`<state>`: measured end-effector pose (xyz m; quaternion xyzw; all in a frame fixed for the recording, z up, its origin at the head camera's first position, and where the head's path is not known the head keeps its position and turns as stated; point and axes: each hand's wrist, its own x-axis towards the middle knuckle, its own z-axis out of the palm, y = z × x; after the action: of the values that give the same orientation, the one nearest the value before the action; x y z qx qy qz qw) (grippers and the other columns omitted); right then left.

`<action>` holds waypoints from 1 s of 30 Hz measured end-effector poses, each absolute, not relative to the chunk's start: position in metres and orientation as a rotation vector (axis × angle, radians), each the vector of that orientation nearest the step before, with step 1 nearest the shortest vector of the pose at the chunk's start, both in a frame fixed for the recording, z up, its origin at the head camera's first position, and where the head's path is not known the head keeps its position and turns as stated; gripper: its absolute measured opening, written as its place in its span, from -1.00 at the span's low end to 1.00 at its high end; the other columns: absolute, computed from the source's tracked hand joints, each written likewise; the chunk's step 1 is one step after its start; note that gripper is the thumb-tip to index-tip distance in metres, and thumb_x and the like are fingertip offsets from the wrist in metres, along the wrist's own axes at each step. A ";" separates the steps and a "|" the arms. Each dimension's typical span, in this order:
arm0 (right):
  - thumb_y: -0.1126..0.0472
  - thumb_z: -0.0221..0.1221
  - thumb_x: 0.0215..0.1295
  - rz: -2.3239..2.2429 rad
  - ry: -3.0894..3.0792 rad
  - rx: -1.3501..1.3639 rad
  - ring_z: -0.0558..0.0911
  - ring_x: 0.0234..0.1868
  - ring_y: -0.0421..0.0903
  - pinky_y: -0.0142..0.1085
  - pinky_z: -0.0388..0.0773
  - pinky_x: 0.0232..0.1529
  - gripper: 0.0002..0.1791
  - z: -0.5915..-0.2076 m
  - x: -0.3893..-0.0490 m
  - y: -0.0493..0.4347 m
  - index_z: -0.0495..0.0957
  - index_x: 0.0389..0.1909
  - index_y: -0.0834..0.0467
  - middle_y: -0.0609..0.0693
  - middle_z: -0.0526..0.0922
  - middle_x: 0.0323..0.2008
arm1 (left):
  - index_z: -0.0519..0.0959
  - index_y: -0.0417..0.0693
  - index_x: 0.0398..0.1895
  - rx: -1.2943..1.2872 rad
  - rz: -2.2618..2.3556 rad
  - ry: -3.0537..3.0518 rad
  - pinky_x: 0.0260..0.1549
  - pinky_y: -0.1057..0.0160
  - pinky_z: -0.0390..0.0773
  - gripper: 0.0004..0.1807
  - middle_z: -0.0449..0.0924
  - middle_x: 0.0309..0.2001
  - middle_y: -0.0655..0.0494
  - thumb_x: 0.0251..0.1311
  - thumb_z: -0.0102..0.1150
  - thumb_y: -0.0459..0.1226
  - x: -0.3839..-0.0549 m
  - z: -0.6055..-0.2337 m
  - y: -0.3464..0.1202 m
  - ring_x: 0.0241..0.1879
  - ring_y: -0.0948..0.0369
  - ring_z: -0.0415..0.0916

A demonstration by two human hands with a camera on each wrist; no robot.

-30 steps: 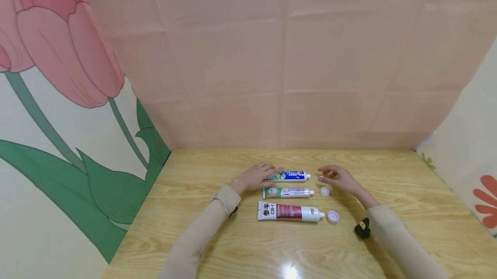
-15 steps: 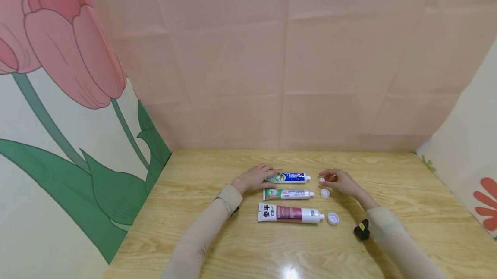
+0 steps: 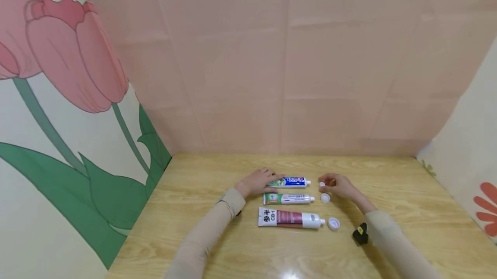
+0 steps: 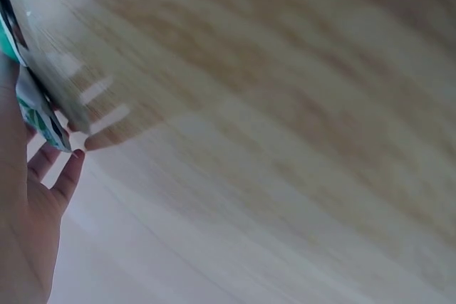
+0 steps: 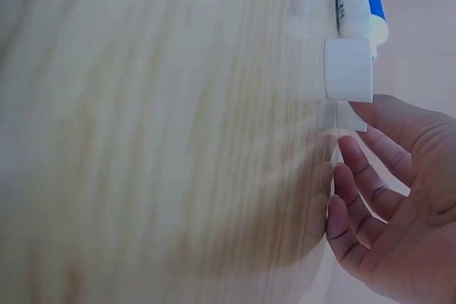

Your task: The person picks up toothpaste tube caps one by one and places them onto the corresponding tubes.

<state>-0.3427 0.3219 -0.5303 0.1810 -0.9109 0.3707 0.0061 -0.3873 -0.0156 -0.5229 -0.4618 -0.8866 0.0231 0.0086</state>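
Note:
Three toothpaste tubes lie in a row on the table, nozzles bare and pointing right. My left hand [image 3: 257, 183] holds the flat end of the farthest one, a blue and green toothpaste tube [image 3: 294, 182]; in the left wrist view that tube [image 4: 43, 120] sits between thumb and fingers. Nearer to me are a green and white tube [image 3: 291, 199] and a larger white and maroon tube [image 3: 289, 218]. Thumb and forefinger of my right hand [image 3: 338, 185] pinch a small white cap [image 3: 322, 184] beside the blue tube's nozzle. The right wrist view shows this cap [image 5: 350, 117] low at the table.
A second white cap [image 3: 325, 198] lies by the middle tube's nozzle, and a wider white cap [image 3: 334, 224] by the nearest one's. The wooden table [image 3: 217, 244] ends at a pink backdrop [image 3: 233, 76]. A black wrist camera [image 3: 360, 233] sits under the right forearm.
The small cap has come into sight between my right thumb and forefinger. My left hand has shifted slightly right on the tube. The head view has tilted up a little.

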 end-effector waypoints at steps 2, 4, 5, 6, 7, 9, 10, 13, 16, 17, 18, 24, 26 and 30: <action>0.24 0.29 0.11 1.160 -2.851 0.576 0.48 -0.39 -0.17 -0.43 0.44 -0.41 -0.68 -0.531 -0.343 0.322 0.55 -0.13 0.30 0.08 0.59 -0.34 | -0.04 0.28 0.45 -1.431 0.068 -2.779 0.24 0.12 0.27 -0.25 0.28 0.26 0.11 0.23 -0.25 0.26 -0.387 -0.524 -0.015 0.22 0.17 0.23; 0.26 0.28 0.12 1.157 -2.851 0.584 0.47 -0.39 -0.16 -0.42 0.43 -0.41 -0.71 -0.531 -0.344 0.322 0.56 -0.15 0.30 0.07 0.59 -0.35 | -0.03 0.27 0.44 -1.421 0.054 -2.788 0.24 0.12 0.27 -0.25 0.28 0.26 0.11 0.23 -0.23 0.26 -0.388 -0.524 -0.014 0.22 0.17 0.23; 0.26 0.28 0.12 1.151 -2.853 0.583 0.47 -0.39 -0.16 -0.42 0.42 -0.41 -0.72 -0.530 -0.345 0.321 0.56 -0.17 0.30 0.06 0.59 -0.36 | -0.03 0.27 0.44 -1.417 0.048 -2.793 0.24 0.12 0.27 -0.26 0.28 0.26 0.12 0.23 -0.22 0.25 -0.388 -0.524 -0.013 0.22 0.17 0.23; 0.26 0.28 0.12 1.145 -2.857 0.578 0.46 -0.39 -0.16 -0.41 0.42 -0.41 -0.74 -0.530 -0.345 0.321 0.56 -0.18 0.29 0.06 0.59 -0.37 | -0.02 0.27 0.44 -1.414 0.037 -2.797 0.24 0.12 0.27 -0.26 0.29 0.25 0.11 0.24 -0.21 0.24 -0.389 -0.524 -0.013 0.22 0.17 0.23; 0.26 0.28 0.12 1.133 -2.864 0.572 0.46 -0.39 -0.17 -0.41 0.41 -0.40 -0.75 -0.530 -0.346 0.321 0.57 -0.19 0.28 0.04 0.59 -0.37 | -0.02 0.26 0.44 -1.413 0.032 -2.800 0.24 0.12 0.26 -0.26 0.28 0.25 0.11 0.24 -0.21 0.23 -0.390 -0.524 -0.012 0.22 0.17 0.23; 0.25 0.27 0.12 1.115 -2.871 0.560 0.46 -0.39 -0.17 -0.40 0.42 -0.39 -0.77 -0.530 -0.349 0.321 0.57 -0.22 0.27 0.03 0.59 -0.38 | -0.01 0.25 0.44 -1.410 0.021 -2.797 0.24 0.12 0.26 -0.27 0.29 0.25 0.11 0.25 -0.20 0.22 -0.391 -0.524 -0.012 0.22 0.17 0.23; 0.25 0.27 0.12 1.104 -2.873 0.558 0.46 -0.40 -0.17 -0.40 0.42 -0.39 -0.78 -0.530 -0.350 0.321 0.58 -0.22 0.26 0.02 0.59 -0.39 | -0.01 0.25 0.44 -1.408 0.020 -2.796 0.24 0.12 0.26 -0.27 0.29 0.25 0.11 0.25 -0.21 0.22 -0.392 -0.524 -0.012 0.22 0.17 0.23; 0.25 0.27 0.12 1.071 -2.873 0.562 0.45 -0.42 -0.20 -0.39 0.42 -0.40 -0.79 -0.532 -0.354 0.322 0.58 -0.23 0.25 0.00 0.59 -0.40 | 0.00 0.24 0.44 -1.410 0.028 -2.787 0.24 0.14 0.27 -0.27 0.30 0.24 0.12 0.25 -0.21 0.22 -0.394 -0.524 -0.011 0.21 0.18 0.23; 0.25 0.28 0.11 1.058 -2.868 0.563 0.46 -0.43 -0.20 -0.40 0.42 -0.41 -0.79 -0.533 -0.353 0.322 0.58 -0.24 0.25 -0.01 0.58 -0.42 | 0.01 0.23 0.44 -1.423 0.027 -2.773 0.22 0.17 0.29 -0.28 0.32 0.21 0.12 0.26 -0.21 0.22 -0.394 -0.525 -0.012 0.18 0.19 0.25; 0.24 0.28 0.11 1.059 -2.868 0.559 0.46 -0.42 -0.20 -0.39 0.41 -0.41 -0.79 -0.532 -0.351 0.321 0.58 -0.25 0.25 -0.01 0.58 -0.42 | 0.01 0.23 0.44 -1.429 0.028 -2.767 0.21 0.17 0.30 -0.28 0.32 0.21 0.13 0.26 -0.22 0.22 -0.393 -0.525 -0.012 0.18 0.20 0.25; 0.25 0.28 0.12 1.063 -2.868 0.556 0.46 -0.42 -0.19 -0.39 0.42 -0.41 -0.79 -0.532 -0.349 0.320 0.58 -0.25 0.25 0.00 0.58 -0.42 | 0.02 0.22 0.44 -1.436 0.028 -2.760 0.20 0.18 0.31 -0.28 0.33 0.19 0.13 0.26 -0.22 0.22 -0.392 -0.526 -0.013 0.16 0.20 0.26; 0.30 0.25 0.13 1.088 -2.839 0.526 0.48 -0.41 -0.15 -0.39 0.43 -0.40 -0.84 -0.531 -0.337 0.316 0.57 -0.27 0.26 0.03 0.59 -0.41 | 0.03 0.19 0.44 -1.479 0.057 -2.714 0.18 0.21 0.33 -0.30 0.34 0.17 0.12 0.29 -0.23 0.20 -0.386 -0.527 -0.016 0.14 0.21 0.27; 0.31 0.26 0.12 1.098 -2.826 0.511 0.49 -0.43 -0.15 -0.41 0.43 -0.42 -0.85 -0.531 -0.333 0.314 0.57 -0.29 0.27 0.04 0.60 -0.42 | 0.03 0.18 0.44 -1.490 0.067 -2.712 0.19 0.20 0.32 -0.30 0.32 0.19 0.11 0.30 -0.24 0.19 -0.384 -0.527 -0.016 0.15 0.20 0.26; 0.33 0.28 0.09 1.131 -2.805 0.483 0.50 -0.48 -0.16 -0.43 0.43 -0.45 -0.86 -0.532 -0.325 0.312 0.56 -0.34 0.28 0.07 0.61 -0.44 | 0.03 0.17 0.43 -1.509 0.067 -2.713 0.22 0.20 0.29 -0.31 0.30 0.21 0.10 0.31 -0.25 0.18 -0.379 -0.526 -0.017 0.16 0.19 0.25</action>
<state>-0.3248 0.3121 -0.5322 0.1577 -0.9152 0.3688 0.0392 -0.3790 -0.0170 -0.5259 -0.4857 -0.8736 0.0217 0.0181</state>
